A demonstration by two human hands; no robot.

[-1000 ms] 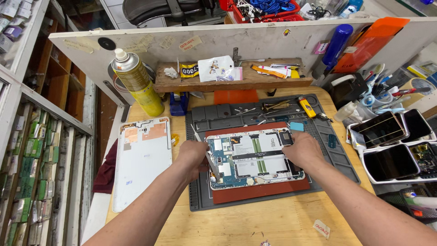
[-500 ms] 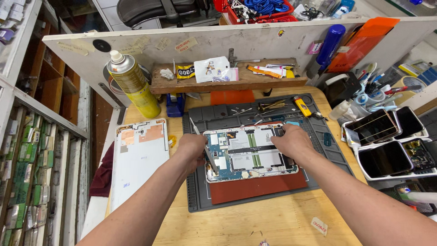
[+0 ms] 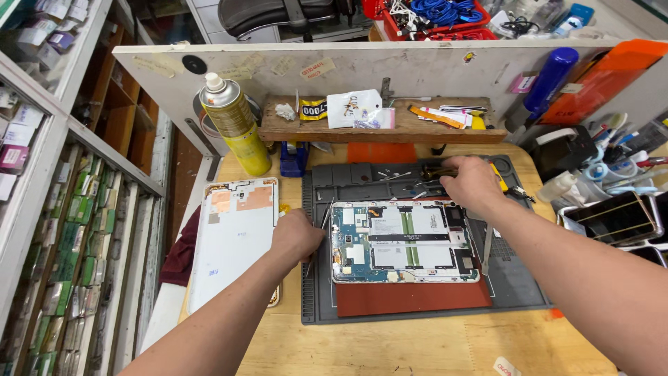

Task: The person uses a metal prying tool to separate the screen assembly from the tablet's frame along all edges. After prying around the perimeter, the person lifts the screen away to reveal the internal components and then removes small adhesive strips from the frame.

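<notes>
Nearest to us, our left hand (image 3: 298, 235) rests curled at the left edge of the opened tablet (image 3: 403, 241), fingers folded, seemingly pinning a thin metal tool (image 3: 325, 214) against that edge; whether it truly grips the tool we cannot tell. The tablet lies face down on a red pad (image 3: 410, 296) in the middle of a grey work mat (image 3: 515, 278), its circuit boards and battery exposed, probably so the mat keeps it from sliding. To the left its white back cover (image 3: 233, 240) lies inside-up on the wooden worktop (image 3: 390, 348). Farther off, our right hand (image 3: 472, 182) reaches over the mat's tool tray, fingers closed around a dark-handled tool (image 3: 435, 170). Beyond stand a yellow spray can (image 3: 236, 125), a cluttered wooden shelf (image 3: 383, 129) and a white partition (image 3: 417, 66).
</notes>
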